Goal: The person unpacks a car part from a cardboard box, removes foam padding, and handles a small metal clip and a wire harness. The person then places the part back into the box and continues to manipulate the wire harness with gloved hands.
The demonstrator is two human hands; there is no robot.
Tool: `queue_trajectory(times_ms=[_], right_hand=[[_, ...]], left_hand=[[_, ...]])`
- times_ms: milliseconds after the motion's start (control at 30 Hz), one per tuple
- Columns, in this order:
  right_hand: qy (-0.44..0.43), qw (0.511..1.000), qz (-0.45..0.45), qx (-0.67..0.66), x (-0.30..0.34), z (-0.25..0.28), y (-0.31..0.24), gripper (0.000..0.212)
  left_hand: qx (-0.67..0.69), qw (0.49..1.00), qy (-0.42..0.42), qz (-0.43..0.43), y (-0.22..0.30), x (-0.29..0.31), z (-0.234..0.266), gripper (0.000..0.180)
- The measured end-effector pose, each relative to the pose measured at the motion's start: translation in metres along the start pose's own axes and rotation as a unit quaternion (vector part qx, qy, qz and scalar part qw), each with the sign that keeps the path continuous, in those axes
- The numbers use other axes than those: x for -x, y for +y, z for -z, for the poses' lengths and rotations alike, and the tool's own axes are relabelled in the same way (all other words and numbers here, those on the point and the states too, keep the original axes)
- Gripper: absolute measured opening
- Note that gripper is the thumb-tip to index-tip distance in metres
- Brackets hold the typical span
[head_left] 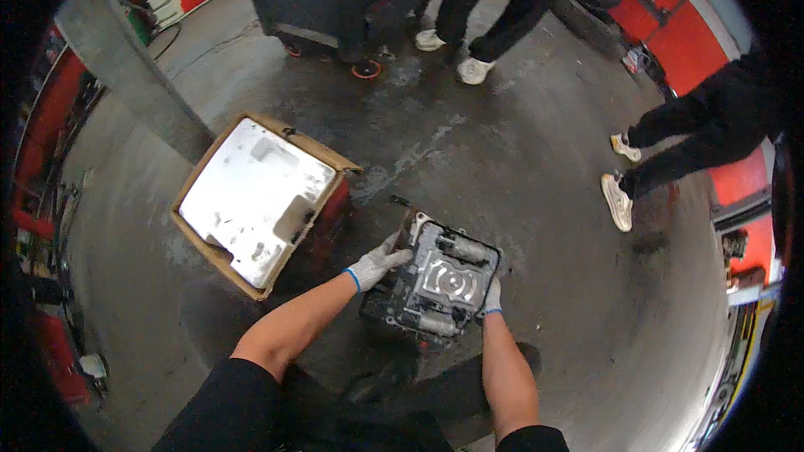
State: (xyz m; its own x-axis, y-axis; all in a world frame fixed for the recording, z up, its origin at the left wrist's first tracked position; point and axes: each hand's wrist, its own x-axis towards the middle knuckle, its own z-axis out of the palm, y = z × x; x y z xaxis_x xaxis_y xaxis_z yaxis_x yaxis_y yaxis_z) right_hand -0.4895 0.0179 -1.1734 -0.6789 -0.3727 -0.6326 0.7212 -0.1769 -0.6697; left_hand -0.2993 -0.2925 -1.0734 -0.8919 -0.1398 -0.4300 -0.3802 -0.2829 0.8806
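Observation:
In front of me, above the floor, I hold a transmission control unit (450,280), a silver metal block with a black edge, a stamped plate and two ribbed cylinders. My left hand (377,268), in a white knit glove with a blue cuff, grips its left side, thumb toward the top face. At the opposite edge my right hand (492,295), gloved alike, holds the unit; most of its fingers are hidden beneath. To the left stands an open cardboard box (219,261) with a smudged white foam block (251,192) in it.
A grey metal post (142,67) rises behind the box. Beyond is a dark wheeled cabinet (314,0). One person's legs (502,12) stand beside it, another person's legs (695,130) at the right. Tyres (586,21) lie near the red wall (687,50).

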Motion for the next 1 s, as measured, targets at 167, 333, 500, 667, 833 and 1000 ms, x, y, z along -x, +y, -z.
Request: queue_trajectory(times_ms=[167,333,500,667,833,1000], right_hand=[[-0.016,0.987,0.034,0.156,-0.058,0.013,0.008,0.037],[-0.002,0.995,-0.078,0.058,-0.073,0.008,0.051,0.042],[0.028,0.956,-0.049,0.288,-0.107,0.068,0.035,0.038],[-0.03,0.992,-0.119,0.037,-0.084,0.022,0.042,0.031],[-0.035,0.397,0.075,0.914,-0.07,0.028,-0.031,0.029],[0.247,0.716,0.278,0.591,0.001,-0.17,-0.107,0.047]], left_hand=[[0.145,0.988,0.015,-0.047,-0.048,-0.03,0.001,0.093],[0.141,0.989,0.052,-0.014,-0.06,-0.015,0.011,0.089],[0.144,0.99,-0.006,0.001,-0.077,-0.041,-0.005,0.08],[0.107,0.992,0.056,0.024,-0.122,-0.041,0.004,0.095],[-0.07,0.993,0.036,0.085,-0.081,-0.049,-0.004,0.094],[-0.1,0.987,0.061,0.109,-0.073,-0.031,0.013,0.089]])
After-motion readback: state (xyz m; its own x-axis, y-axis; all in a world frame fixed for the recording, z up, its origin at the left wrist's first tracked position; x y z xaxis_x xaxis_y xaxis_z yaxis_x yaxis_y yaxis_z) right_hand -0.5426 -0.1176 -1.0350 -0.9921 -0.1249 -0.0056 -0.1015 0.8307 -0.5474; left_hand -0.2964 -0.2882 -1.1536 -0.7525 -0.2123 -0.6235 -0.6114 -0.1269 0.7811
